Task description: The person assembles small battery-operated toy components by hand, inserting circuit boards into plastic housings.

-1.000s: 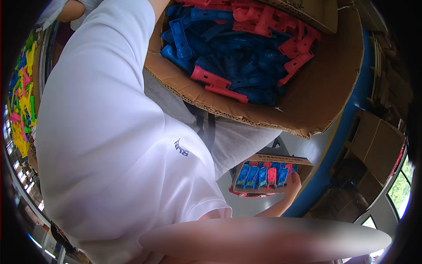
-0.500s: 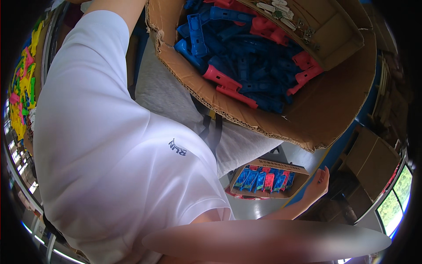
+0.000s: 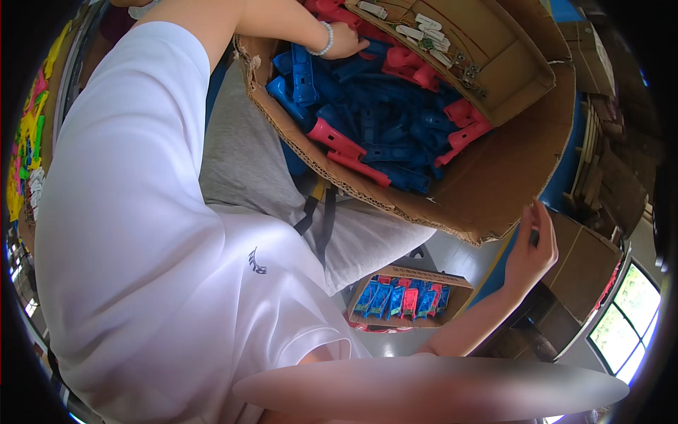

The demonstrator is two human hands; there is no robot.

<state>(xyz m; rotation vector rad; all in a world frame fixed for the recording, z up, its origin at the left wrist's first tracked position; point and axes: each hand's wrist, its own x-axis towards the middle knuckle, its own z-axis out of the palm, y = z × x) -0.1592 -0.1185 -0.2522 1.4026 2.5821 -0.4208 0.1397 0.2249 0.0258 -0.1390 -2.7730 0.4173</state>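
Note:
My left hand (image 3: 346,41), with a beaded bracelet on the wrist, reaches into a large cardboard box (image 3: 508,194). Its fingers are curled at the end of a blue plastic part (image 3: 377,49) and seem to pinch it; the fingertips are partly hidden. Many long blue plastic parts (image 3: 385,116) and some red plastic parts (image 3: 409,68) lie loose in the box. At the box's near right corner is my right hand (image 3: 537,247), fingers bent and apart from the thumb, with nothing seen in it. Whether it touches the rim I cannot tell.
A shallow cardboard tray (image 3: 519,85) with small white parts and wires sits across the box's far side. On the floor stands a smaller carton (image 3: 452,290) with rows of blue and red parts. Folded cardboard (image 3: 583,261) is at the right; colourful parts (image 3: 32,134) lie far left.
My left hand has come into view and down among the parts in the box. My right hand has risen toward the box's near right corner. The view has shifted slightly.

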